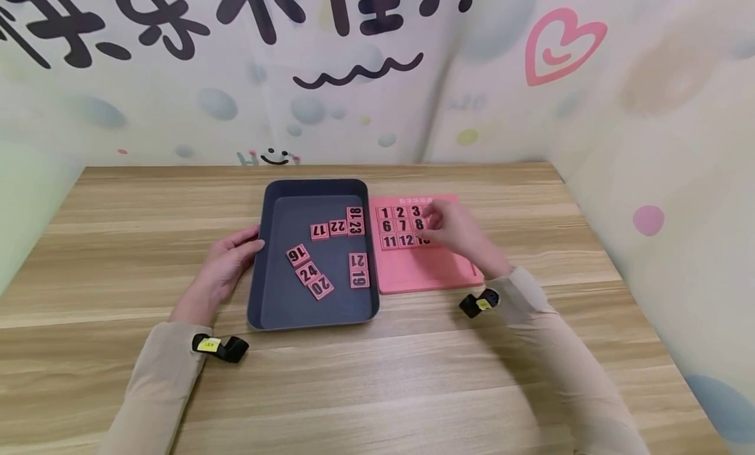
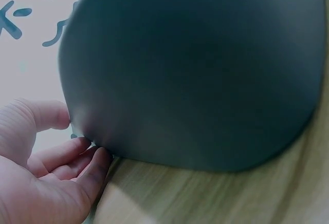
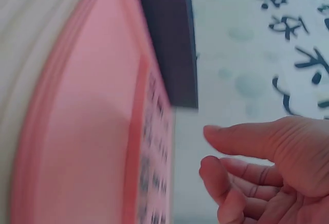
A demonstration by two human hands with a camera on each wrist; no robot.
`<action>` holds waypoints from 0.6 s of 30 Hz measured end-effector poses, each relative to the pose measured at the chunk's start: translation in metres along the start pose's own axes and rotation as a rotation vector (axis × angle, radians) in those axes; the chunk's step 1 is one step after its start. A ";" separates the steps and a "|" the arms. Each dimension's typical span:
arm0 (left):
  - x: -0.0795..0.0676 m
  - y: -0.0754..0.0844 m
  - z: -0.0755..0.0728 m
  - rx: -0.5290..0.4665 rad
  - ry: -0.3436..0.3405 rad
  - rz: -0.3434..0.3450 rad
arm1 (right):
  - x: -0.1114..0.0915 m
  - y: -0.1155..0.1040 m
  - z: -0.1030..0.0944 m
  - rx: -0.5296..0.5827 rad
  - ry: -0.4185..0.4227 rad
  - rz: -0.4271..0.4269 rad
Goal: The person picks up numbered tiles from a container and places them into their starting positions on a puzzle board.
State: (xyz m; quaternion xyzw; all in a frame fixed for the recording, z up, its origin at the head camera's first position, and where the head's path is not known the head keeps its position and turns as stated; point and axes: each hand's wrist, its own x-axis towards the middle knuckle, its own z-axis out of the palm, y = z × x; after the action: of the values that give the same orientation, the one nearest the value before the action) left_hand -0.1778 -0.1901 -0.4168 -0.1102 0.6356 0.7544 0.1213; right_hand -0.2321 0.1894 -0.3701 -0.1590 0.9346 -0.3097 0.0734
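Head view looks forward, down; wrist views close; all share tray [image 1: 280, 307]

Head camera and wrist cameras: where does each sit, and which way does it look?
Head: on the head, facing forward and down at a dark grey rectangular tray and a flat pink number board; left hand, right hand and beige sleeves show.
Left wrist: on that wrist, facing the tray close up; left fingers show.
Right wrist: on that wrist, facing across the board to the white printed wall; right fingers show.
Head and right wrist share the board.
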 end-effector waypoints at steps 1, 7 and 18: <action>0.000 0.000 0.000 0.000 -0.001 0.003 | 0.003 -0.007 0.004 0.022 -0.003 -0.027; -0.001 -0.002 0.000 -0.032 -0.008 0.014 | 0.019 -0.047 0.030 0.142 -0.069 -0.184; -0.002 0.001 0.000 -0.010 -0.010 0.015 | 0.055 -0.109 0.067 0.184 -0.233 -0.258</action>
State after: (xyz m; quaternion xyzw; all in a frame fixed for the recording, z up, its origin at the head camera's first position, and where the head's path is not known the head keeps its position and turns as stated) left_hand -0.1764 -0.1907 -0.4155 -0.1023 0.6322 0.7589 0.1183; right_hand -0.2404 0.0512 -0.3601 -0.3050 0.8593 -0.3803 0.1548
